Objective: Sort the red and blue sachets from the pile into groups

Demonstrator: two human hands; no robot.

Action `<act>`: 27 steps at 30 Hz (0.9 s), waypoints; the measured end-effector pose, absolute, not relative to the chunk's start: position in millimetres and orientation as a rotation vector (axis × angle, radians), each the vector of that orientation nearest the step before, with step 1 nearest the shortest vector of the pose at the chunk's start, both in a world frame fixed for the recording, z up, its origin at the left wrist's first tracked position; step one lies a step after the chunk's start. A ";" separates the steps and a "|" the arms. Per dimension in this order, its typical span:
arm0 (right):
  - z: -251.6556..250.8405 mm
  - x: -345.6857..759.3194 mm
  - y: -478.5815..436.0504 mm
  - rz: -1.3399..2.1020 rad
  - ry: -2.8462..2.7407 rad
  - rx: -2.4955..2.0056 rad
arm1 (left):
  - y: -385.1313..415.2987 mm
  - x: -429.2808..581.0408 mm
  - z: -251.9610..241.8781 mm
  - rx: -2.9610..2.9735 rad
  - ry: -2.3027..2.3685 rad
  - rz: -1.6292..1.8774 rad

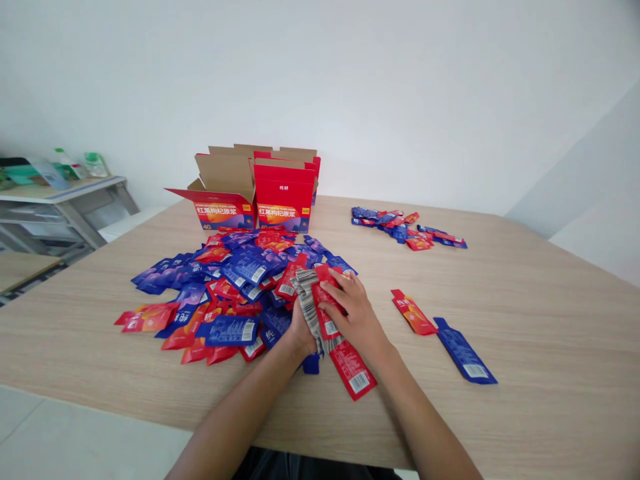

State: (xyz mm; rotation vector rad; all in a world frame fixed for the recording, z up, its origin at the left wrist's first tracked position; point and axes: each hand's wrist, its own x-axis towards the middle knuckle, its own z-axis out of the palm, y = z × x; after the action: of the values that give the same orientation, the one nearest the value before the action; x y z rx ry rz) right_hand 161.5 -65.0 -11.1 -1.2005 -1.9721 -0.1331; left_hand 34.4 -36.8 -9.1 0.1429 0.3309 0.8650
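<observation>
A big heap of red and blue sachets (227, 287) covers the middle of the wooden table (540, 333). My left hand (299, 330) is closed round a stack of sachets (311, 303) held on edge at the heap's right side. My right hand (351, 307) lies on that stack, fingers pressing a red sachet (327, 300) against it. Another red sachet (353, 371) sticks out below my hands toward the table's front edge.
Two open red cartons (260, 190) stand behind the heap. A smaller pile of sachets (407, 230) lies at the back right. A single red sachet (413, 312) and a single blue sachet (465, 351) lie right of my hands. A shelf unit (60, 200) stands at far left.
</observation>
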 end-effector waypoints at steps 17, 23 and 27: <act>-42.6 147.1 -52.3 0.107 -1.759 -1.360 | -0.8 -18.7 17.6 0.179 0.435 1.453; -48.5 145.4 -51.1 -0.049 -1.953 -1.594 | 16.2 -35.6 10.3 0.189 0.342 1.578; -37.9 149.9 -49.3 -0.081 -2.021 -1.665 | 11.9 -31.6 7.4 0.184 0.355 1.533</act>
State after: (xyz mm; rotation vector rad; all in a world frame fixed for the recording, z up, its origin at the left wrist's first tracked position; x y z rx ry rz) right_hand 149.9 -49.3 -37.9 -1.6647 -2.0206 -0.0811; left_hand -31.6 11.9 7.4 0.1845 0.3550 1.5333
